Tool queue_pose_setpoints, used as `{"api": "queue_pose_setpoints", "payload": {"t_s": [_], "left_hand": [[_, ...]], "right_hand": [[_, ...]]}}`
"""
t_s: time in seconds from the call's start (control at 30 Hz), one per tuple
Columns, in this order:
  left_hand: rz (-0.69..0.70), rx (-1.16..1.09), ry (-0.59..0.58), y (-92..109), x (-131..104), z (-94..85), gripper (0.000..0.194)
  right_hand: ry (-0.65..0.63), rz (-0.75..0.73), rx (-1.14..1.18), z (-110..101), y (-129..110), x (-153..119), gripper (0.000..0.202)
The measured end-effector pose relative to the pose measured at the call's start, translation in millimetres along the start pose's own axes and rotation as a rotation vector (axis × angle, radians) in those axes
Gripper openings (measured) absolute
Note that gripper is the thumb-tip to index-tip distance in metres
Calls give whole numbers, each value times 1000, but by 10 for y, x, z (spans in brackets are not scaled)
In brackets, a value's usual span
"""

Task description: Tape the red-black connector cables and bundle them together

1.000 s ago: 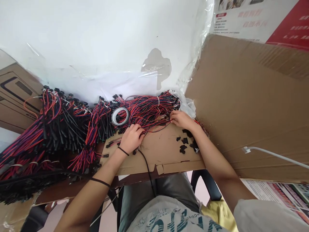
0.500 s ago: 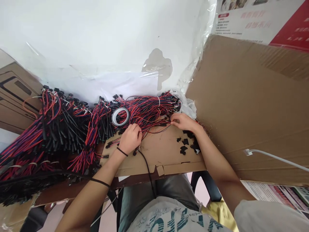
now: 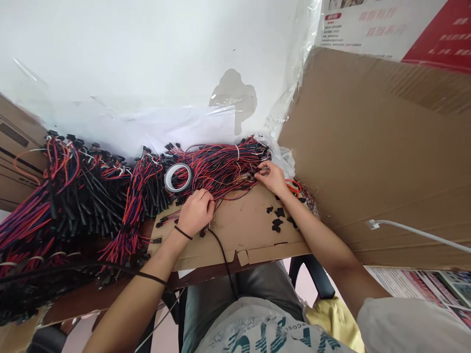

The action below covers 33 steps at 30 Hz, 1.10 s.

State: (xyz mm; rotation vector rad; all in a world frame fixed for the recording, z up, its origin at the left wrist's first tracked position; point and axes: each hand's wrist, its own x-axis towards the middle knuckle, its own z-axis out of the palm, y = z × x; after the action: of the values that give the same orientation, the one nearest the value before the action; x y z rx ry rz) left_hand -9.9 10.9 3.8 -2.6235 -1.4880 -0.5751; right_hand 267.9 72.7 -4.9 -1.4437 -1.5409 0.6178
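Observation:
A bundle of red and black wires (image 3: 224, 159), tied with a white band, lies along the back of the cardboard sheet (image 3: 243, 230). My left hand (image 3: 196, 211) is closed at the near edge of the bundle; what its fingers hold is too small to name. At the right end of the bundle, my right hand (image 3: 270, 177) has its fingertips pinched at the wires, on something I cannot make out. A tape roll (image 3: 178, 177) stands just beyond my left hand, resting on wires.
More wire bundles (image 3: 91, 191) are piled at the left. Black scraps (image 3: 276, 224) lie on the cardboard at the right. A black cable (image 3: 222, 250) runs over the front edge. A tall cardboard panel (image 3: 368, 147) stands at the right, beside crumpled plastic (image 3: 285, 157).
My right hand has moved slightly up and left along the bundle's right end. Orange wire now shows beside my right wrist. The view has shifted a little.

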Motion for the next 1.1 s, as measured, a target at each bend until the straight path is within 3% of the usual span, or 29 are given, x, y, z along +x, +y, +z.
{"api": "queue_pose_setpoints", "payload": {"t_s": [0.1, 0.27, 0.37, 0.5, 0.67, 0.73, 1.1], "left_hand": [[5, -8, 9, 3, -2, 2, 15], [8, -8, -1, -3, 0, 4, 14], [4, -13, 0, -5, 3, 6, 13], [17, -19, 6, -14, 2, 17, 13], [31, -26, 17, -31, 1, 36, 12], [32, -28, 17, -32, 1, 38, 12], [-2, -64, 55, -34, 2, 48, 14]], "right_hand": [[14, -3, 75, 91, 15, -16, 22], [-116, -8, 296, 84, -5, -21, 31], [-129, 72, 448, 31, 11, -5, 39], [-43, 244, 540, 52, 4, 16, 38], [-69, 413, 551, 174, -114, 66, 11], [-96, 456, 523, 189, -145, 91, 17], [-138, 361, 315, 39, -68, 66, 18]]}}
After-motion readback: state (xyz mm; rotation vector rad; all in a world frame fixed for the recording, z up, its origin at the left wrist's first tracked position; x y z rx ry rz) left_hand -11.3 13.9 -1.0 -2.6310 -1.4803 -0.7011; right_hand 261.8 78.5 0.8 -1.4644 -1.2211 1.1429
